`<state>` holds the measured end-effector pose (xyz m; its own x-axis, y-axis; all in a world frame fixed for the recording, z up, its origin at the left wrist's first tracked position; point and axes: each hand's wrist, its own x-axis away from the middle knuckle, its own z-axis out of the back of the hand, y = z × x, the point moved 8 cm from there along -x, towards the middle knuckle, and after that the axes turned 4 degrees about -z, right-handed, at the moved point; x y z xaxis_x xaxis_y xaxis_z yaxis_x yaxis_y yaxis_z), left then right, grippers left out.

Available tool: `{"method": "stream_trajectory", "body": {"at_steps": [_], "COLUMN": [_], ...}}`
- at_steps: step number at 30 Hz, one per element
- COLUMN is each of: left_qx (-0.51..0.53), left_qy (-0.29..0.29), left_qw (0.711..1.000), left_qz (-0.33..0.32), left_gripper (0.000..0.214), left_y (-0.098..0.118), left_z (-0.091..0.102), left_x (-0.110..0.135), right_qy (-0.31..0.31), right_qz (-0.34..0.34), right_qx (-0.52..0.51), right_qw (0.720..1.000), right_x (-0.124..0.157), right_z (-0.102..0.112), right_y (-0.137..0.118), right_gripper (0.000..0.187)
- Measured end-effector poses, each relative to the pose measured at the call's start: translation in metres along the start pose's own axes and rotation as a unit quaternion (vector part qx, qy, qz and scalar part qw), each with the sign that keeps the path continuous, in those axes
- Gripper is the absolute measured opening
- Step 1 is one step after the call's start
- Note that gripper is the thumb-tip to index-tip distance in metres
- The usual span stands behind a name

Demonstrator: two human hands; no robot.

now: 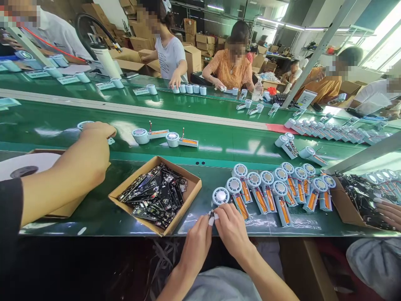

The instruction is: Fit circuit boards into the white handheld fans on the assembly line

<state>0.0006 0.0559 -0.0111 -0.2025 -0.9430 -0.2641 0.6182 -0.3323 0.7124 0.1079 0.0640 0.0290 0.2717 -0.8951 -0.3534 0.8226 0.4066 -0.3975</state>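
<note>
Tabletop: dark green, glossy, reflecting light. On it, a shallow open brown cardboard tray, set askew; to its right, a tight cluster of pale-blue, round-headed plastic fan units, stems orange-lined. Brown cardboard box at left; second brown cardboard box at right. Beyond: glossy green belt, more such units on it.

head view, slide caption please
Left hand and right hand at a pale-blue round-headed unit, beside a cardboard box of circuit boards.
</note>
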Motion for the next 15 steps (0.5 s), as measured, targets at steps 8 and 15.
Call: {"method": "stream_trajectory", "body": {"at_steps": [8,15], "left_qx": [0.035,0.034], "left_qy": [-0.100,-0.121], "left_qw": [0.992,0.989], "left_qz": [-0.066,-0.076], "left_gripper": [0.028,0.031], "left_y": [0.001,0.004], "left_z": [0.009,0.010], "left_x": [-0.016,-0.022], "right_qy": [-0.087,-0.064], "right_qz": [-0.009,0.006], "right_qx": [-0.184,-0.187], "right_qw": [0.979,0.980], "right_x": [-0.013,-0.010], "right_z": [0.010,0.018], "right_y": [0.020,0.017], "right_gripper": [0.028,0.022]}}
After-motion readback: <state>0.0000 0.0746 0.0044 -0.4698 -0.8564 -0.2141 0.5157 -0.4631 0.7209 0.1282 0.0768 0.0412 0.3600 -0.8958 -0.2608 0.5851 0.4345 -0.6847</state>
